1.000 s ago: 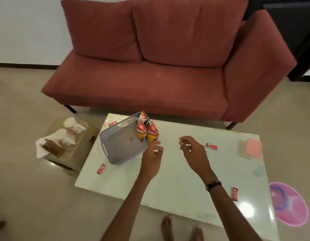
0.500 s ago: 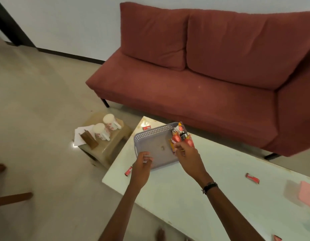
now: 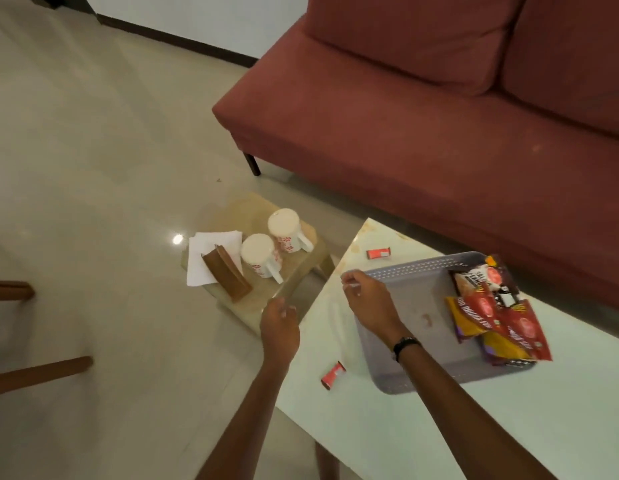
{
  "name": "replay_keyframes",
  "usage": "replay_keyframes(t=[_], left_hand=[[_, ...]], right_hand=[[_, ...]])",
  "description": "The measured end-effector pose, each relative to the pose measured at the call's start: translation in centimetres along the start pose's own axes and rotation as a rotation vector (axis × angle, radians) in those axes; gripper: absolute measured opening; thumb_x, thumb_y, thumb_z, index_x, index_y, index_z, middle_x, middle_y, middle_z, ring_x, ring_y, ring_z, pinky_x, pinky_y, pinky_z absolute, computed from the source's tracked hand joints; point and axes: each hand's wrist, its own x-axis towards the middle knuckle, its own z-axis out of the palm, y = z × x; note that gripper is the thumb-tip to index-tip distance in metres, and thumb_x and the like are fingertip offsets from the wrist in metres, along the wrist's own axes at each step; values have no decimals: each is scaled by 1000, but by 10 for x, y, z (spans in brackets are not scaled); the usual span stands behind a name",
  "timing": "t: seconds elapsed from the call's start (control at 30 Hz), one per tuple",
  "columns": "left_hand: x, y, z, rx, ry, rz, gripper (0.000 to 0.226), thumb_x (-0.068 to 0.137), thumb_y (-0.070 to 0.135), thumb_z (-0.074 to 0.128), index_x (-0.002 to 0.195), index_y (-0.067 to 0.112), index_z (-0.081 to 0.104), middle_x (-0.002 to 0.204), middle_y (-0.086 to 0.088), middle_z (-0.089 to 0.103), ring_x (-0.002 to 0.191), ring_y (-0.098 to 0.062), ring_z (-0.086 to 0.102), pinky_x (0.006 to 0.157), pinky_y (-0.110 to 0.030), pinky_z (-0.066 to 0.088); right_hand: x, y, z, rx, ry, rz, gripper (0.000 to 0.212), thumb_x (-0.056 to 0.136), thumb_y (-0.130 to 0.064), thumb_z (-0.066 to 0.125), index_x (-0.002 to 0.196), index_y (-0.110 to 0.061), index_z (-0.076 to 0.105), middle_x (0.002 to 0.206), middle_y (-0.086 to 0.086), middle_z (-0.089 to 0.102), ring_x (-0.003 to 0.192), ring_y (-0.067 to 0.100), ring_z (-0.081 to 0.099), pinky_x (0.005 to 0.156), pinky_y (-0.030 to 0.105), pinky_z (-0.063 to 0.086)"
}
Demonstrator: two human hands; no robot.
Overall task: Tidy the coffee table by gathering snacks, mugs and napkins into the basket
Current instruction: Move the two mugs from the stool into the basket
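Both hands moved left off basket (image 3: 405,327); left hand (image 3: 278,329) now past table edge above stool (image 3: 301,278), fingers loosely curled, holding nothing; right hand (image 3: 368,303) over basket's left rim, fingers relaxed, grasp unclear. Basket on coffee table (image 3: 474,427), snack packets (image 3: 491,313) piled at right end. Two mugs (image 3: 266,252) upside down on stool beside napkins (image 3: 204,258). Small red wrappers (image 3: 333,375) loose on table
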Motion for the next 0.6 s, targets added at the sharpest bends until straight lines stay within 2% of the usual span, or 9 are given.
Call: replay_keyframes(t=[0.07,0.13,0.17,0.23,0.33,0.4,0.47,0.53,0.6], left_hand=[[41,-9,0,-5,32,-28,32,88,8,48,119,-2,51,117,-23,59,106,-33,56,92,-39,46],[74,-15,4,-21,44,-65,41,88,10,49,129,1,45,129,-18,53,118,-30,50,103,-43,41],[88,-19,8,-29,39,-68,40,89,11,50,127,2,46,129,-17,54,115,-26,50,102,-42,41],[110,-24,16,-32,33,-58,31,89,11,52,118,2,52,118,-15,59,102,-22,51,91,-34,42],[131,-30,23,-83,62,-89,27,88,13,55,113,3,57,108,-9,62,99,-24,56,84,-32,42],[141,-32,26,-117,83,-112,26,87,14,56,112,5,59,106,-4,62,97,-20,56,82,-31,41],[149,-35,29,-128,112,-122,22,87,15,59,107,6,61,103,-5,63,96,-22,57,82,-31,42],[154,-37,30,-140,147,-111,21,87,16,60,103,2,63,101,-9,67,94,-25,60,82,-31,43],[158,-38,31,-145,175,-95,23,88,17,60,102,-1,65,101,-14,69,92,-26,61,81,-30,43]], right_hand=[[37,-5,32,3,-13,3,26,93,-12,48,117,-13,59,120,6,64,106,21,61,91,33,49],[70,-8,60,-19,-11,-9,27,93,-10,47,118,-12,56,119,7,63,106,25,60,88,35,49],[85,-9,71,-42,-4,-11,28,92,-10,47,119,-11,54,118,8,62,106,27,59,86,34,48],[112,-8,90,-66,13,-13,35,90,-6,47,124,-11,50,124,9,58,110,28,56,86,30,44],[142,-2,109,-65,-7,16,44,89,-3,45,133,-10,43,134,10,50,119,28,50,89,26,39],[159,3,117,-82,-24,10,37,90,-6,47,126,-11,48,126,11,56,113,31,54,89,35,47],[169,6,123,-87,-17,17,26,90,-11,52,117,-10,51,116,11,61,102,30,57,82,38,51],[173,8,128,-70,2,14,24,90,-13,56,113,-7,54,108,7,62,93,24,56,70,27,45],[172,9,134,-57,27,-21,25,87,-13,59,111,-5,59,104,8,65,88,21,55,67,22,36]])
